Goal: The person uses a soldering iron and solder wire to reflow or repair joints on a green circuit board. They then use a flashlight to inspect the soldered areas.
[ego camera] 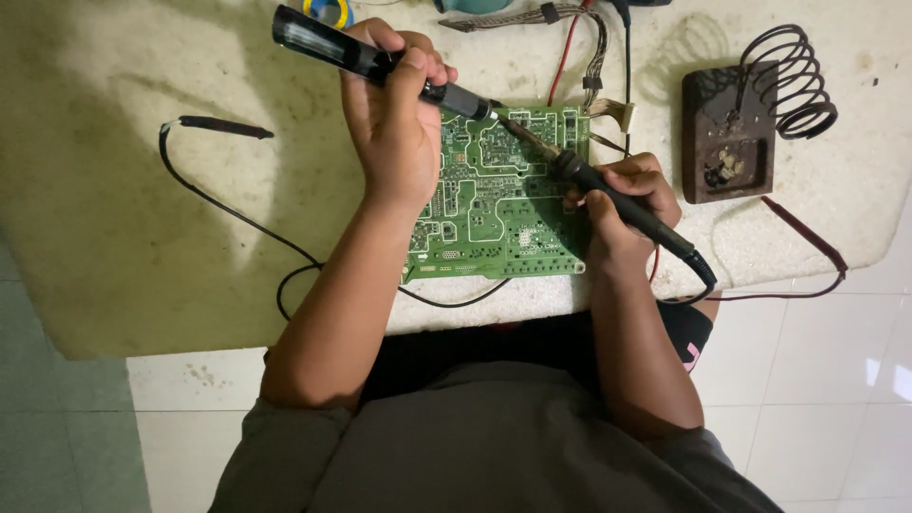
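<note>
Hands worked over a green circuit board (494, 204): left grip (394, 119) closed around a black pump tool (380, 59), right grip (627, 204) closed around a soldering iron (617, 199).

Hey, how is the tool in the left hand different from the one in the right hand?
The left hand grips a desoldering pump, thicker, glossy black, with no cord showing. The right hand holds a soldering iron like a pen, slimmer, with a metal tip and a black cord trailing off the table edge. The pump slants in from upper left, the iron from lower right. Both are black and point at one spot on the green circuit board.
</note>
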